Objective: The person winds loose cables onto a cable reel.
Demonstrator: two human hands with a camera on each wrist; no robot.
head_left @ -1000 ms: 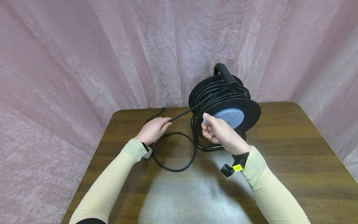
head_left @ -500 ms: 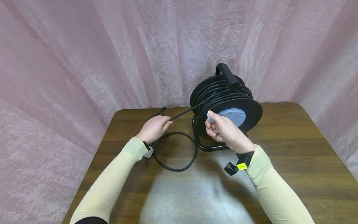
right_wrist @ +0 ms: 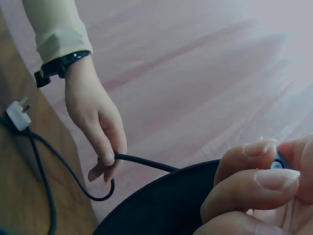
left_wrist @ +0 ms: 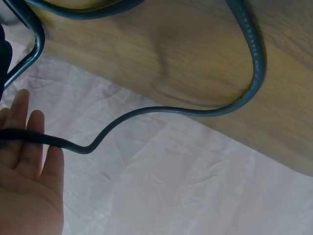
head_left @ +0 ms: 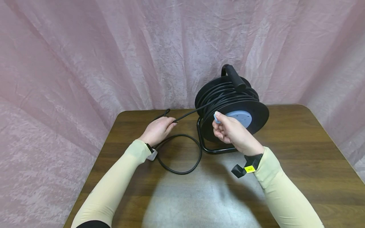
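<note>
Cable reel upright near far edge of table, black tube frame, carry handle on top; likely heavy, stable. Right hand pinching small blue crank knob on reel face, fingers curled tight. Left hand near far left corner, thumb and fingers lightly closed round black cable; cable thick, rubbery, probably stiffish, good grip. Slack loop and white plug on table by left wrist. No containers seen.

1. The black cable reel stands upright on its metal frame, with a light blue centre plate and a small blue crank knob.
2. The black cable runs from the reel leftwards, then loops on the wood.
</note>
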